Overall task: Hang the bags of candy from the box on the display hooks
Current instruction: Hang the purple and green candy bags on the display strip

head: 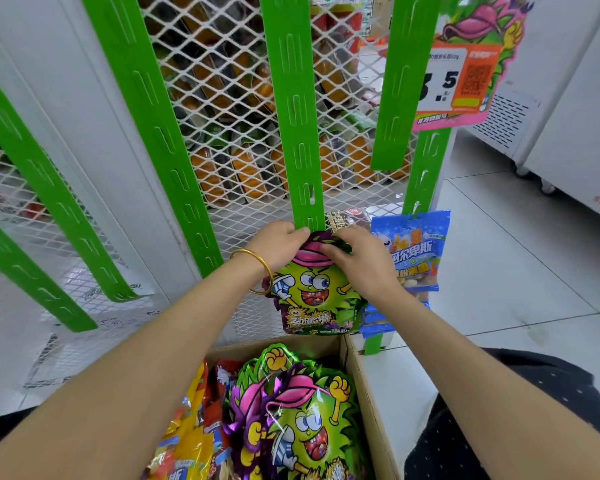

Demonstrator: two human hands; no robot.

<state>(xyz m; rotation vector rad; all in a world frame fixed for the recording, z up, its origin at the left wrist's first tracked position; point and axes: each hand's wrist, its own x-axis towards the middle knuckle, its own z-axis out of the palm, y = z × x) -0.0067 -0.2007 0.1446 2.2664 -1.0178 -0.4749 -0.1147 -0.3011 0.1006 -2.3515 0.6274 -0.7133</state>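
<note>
- The white and orange price card (456, 76), clipped to a pink cartoon-fruit sign at upper right, shows large black digits ".5", with a partly hidden digit before them, beside a QR code
- The green cartoon-durian candy bag (314, 292) held at the green slotted hanging strip (300, 133) carries yellow Chinese lettering, not clear enough to read, and "30" in small print at its foot
- The blue candy bag (414, 251) hanging to the right reads "阿尔卑斯" in white
</note>
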